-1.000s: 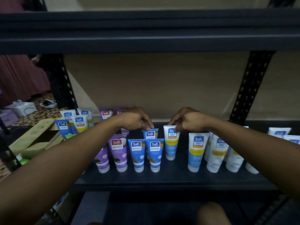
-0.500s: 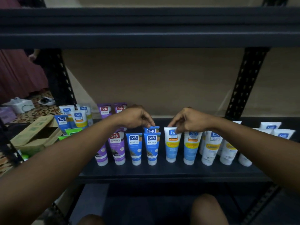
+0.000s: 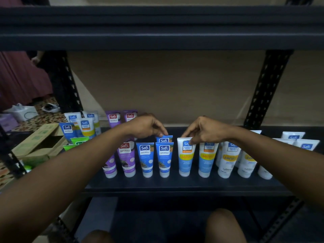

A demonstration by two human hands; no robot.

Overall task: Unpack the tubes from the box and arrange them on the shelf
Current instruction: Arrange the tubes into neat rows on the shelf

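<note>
Reaching into the middle of the frame, both hands work at the front row of tubes on the dark shelf (image 3: pixel 184 185). The left hand (image 3: pixel 146 126) has its fingertips pinched on the top edge of a blue tube (image 3: pixel 164 139) standing just behind the front row. The right hand (image 3: pixel 204 129) has its fingers curled over the top of a white-and-blue tube (image 3: pixel 185 156) at centre frame, thumb pressed on the label; whether it truly grips or only steadies the tube is hard to tell.

Much of the task looks done. Along the front, left to right, stand purple tubes (image 3: pixel 127 158), blue tubes (image 3: pixel 147 158), light blue ones (image 3: pixel 206 157) and white ones (image 3: pixel 228 158), upright on their caps and close beside one another. More white tubes (image 3: pixel 293 135) sit at the right edge, and a looser cluster of tubes (image 3: pixel 85 126) stands at centre left, with green ones (image 3: pixel 78 141) below them partly hidden by the left forearm.

The cardboard box (image 3: pixel 37 146) lies open at the left of the frame, beside the shelf. Its inside is dark, so how many tubes remain cannot be told. What seems left is straightening the rows and tidying the left-hand cluster.
</note>
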